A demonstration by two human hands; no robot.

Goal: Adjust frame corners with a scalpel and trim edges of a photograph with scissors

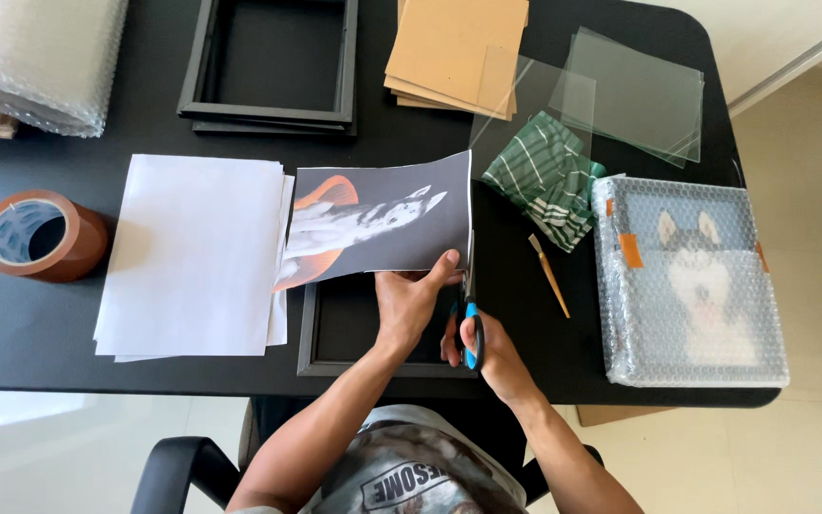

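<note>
Right hand (pixel 487 347), near edge of the counter (pixel 30 324): fingers closed through the blue handles of scissors (pixel 470 303), blades pointing far, up along the right edge of a printed photo (pixel 378 224). Left hand (pixel 411 300), just left of the scissors: thumb and fingers pinched on the near right corner of that photo, lifting it above a black frame (pixel 335 338) lying flat. Photo tilted, grey with a pale animal and orange patches. Left of it, touching: stack of white paper (pixel 192 252). Further left: roll of brown tape (pixel 40 235). Right of the scissors: small brush (pixel 550 276), green striped cloth (pixel 544 181), then a bubble-wrapped picture (pixel 692 281) near the right edge. Far side: more black frames (pixel 273 67), cardboard sheets (pixel 454 48), glass panes (pixel 635 90), bubble wrap roll (pixel 35 57) at far left.
</note>
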